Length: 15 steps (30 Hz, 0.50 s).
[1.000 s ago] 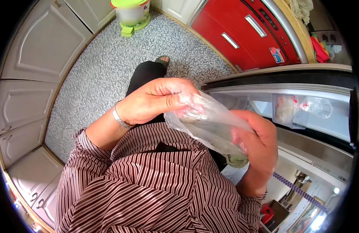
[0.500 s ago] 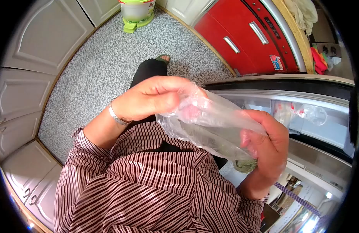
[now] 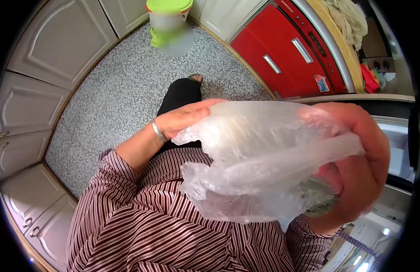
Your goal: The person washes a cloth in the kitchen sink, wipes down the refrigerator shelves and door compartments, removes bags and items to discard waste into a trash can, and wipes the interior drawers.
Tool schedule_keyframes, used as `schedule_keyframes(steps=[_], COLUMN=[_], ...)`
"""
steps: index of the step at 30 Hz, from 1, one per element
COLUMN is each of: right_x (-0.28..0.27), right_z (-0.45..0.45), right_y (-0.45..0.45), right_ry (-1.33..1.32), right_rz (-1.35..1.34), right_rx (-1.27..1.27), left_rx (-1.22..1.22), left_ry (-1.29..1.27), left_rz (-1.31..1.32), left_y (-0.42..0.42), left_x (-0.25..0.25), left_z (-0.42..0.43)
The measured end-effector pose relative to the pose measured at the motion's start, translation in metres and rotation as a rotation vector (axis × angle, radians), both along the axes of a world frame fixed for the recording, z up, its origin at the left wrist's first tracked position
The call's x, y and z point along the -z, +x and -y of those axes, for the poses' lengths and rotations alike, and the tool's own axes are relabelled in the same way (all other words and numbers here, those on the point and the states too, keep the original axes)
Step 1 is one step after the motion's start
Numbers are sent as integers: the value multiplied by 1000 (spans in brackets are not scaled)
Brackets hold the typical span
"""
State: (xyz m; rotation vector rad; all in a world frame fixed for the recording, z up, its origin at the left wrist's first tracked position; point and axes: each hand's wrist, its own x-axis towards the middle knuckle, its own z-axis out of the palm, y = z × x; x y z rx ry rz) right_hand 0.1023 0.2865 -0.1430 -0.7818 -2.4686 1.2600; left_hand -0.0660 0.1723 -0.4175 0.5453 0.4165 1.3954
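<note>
A clear plastic bag point(image 3: 246, 167) stretches between my two hands, crumpled, its ragged mouth gaping toward the left. My left hand point(image 3: 185, 119), with a silver bracelet point(image 3: 159, 131) at the wrist, grips the bag's upper left edge; the fingertips are hidden by the film. Around the bag's right end my right hand point(image 3: 366, 149) is closed, thumb and fingers pinching the plastic. Against that palm sits a green, rough-looking thing point(image 3: 321, 197), partly covered by the bag; its kind I cannot make out.
An appliance with its door open point(image 3: 400, 145) stands close on the right. Beyond it is a red-fronted appliance point(image 3: 282, 54) under a counter with a cloth point(image 3: 348, 20). A bin with a green lid point(image 3: 169, 5) stands ahead on the speckled floor point(image 3: 105, 99). White cabinets point(image 3: 55, 45) line the left.
The bag has come nearer the camera and spread wider, its mouth now gaping. My right hand has moved right and closer with the green thing. My left hand has shifted slightly lower.
</note>
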Motion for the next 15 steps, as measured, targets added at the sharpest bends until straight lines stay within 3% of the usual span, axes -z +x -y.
schedule_keyframes(steps=[14, 15], right_x=[-25, -24], right_z=[10, 12], right_y=[-13, -14], right_ry=[289, 151], right_rz=[6, -12], right_rx=[-104, -30], left_rx=[-81, -135], left_ry=[128, 142], left_rz=[-16, -77], left_y=[1, 1], left_x=[-18, -16], left_z=[-1, 1])
